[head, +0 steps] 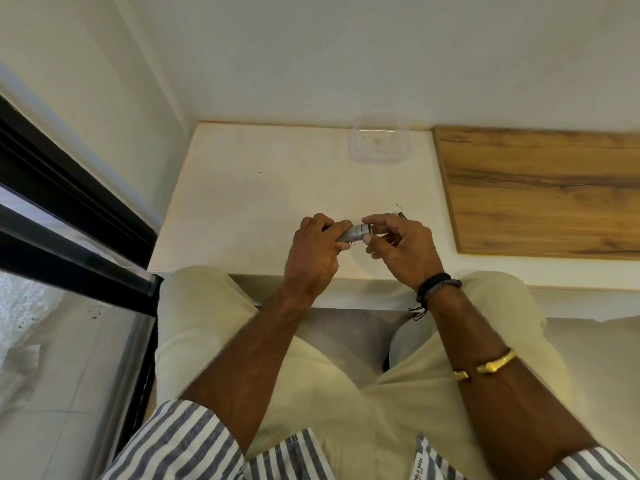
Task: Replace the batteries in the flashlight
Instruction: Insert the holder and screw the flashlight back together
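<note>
A small silver flashlight [354,233] is held level above the white tabletop [249,202], near its front edge. My left hand [313,252] is wrapped around the flashlight's body, hiding most of it. My right hand [401,245] pinches the right end of the flashlight between thumb and forefinger. A small dark object [401,214] peeks out on the table just behind my right hand; I cannot tell what it is. No batteries are visible.
A clear plastic container [379,140] sits at the back of the table by the wall. A wooden board [540,192] lies on the right. A black-framed glass panel [79,237] stands close on the left. My knees are under the table's front edge.
</note>
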`<move>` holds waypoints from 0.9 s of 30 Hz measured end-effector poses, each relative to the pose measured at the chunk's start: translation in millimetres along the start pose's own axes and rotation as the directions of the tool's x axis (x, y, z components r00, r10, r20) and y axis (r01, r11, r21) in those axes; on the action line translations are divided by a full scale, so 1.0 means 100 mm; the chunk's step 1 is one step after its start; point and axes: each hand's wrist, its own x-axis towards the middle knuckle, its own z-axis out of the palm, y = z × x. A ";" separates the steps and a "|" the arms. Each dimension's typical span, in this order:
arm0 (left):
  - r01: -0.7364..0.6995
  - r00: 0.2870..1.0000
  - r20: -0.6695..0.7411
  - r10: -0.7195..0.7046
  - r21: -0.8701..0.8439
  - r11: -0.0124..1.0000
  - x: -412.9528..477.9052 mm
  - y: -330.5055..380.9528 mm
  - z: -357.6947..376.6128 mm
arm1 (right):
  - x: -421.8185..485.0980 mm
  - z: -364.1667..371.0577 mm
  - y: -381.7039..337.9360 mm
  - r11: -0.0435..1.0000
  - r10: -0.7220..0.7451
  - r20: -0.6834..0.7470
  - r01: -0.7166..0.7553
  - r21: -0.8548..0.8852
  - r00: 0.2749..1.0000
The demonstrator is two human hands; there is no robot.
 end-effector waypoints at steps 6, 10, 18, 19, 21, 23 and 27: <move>-0.061 0.998 0.002 0.061 0.021 0.998 -0.01 0.01 -0.01 | -0.01 0.03 -0.04 0.974 0.011 -0.050 -0.022 -0.224 0.999; -0.099 0.995 0.002 0.099 0.010 0.995 -0.02 0.02 0.00 | 0.00 0.06 -0.04 0.902 0.075 -0.102 -0.111 -0.417 0.992; 0.003 1.000 0.005 -0.003 -0.012 1.000 0.00 0.00 0.01 | 0.00 0.00 -0.01 0.999 -0.035 0.005 0.035 -0.022 0.999; 0.008 1.000 0.004 -0.008 -0.010 1.000 0.00 0.00 0.00 | 0.00 0.01 -0.01 0.999 -0.038 0.002 0.038 -0.023 0.999; 0.006 1.000 0.003 -0.006 -0.006 1.000 0.00 0.00 0.00 | 0.00 0.01 0.01 1.000 -0.018 -0.001 0.018 0.001 1.000; -0.006 1.000 0.008 0.006 0.002 1.000 0.00 0.01 -0.01 | 0.00 0.01 0.01 1.000 -0.009 -0.002 0.009 0.017 1.000; -0.055 0.998 0.014 0.054 0.018 0.998 -0.02 0.03 -0.03 | 0.00 -0.02 -0.02 0.996 0.077 -0.014 -0.078 -0.044 0.997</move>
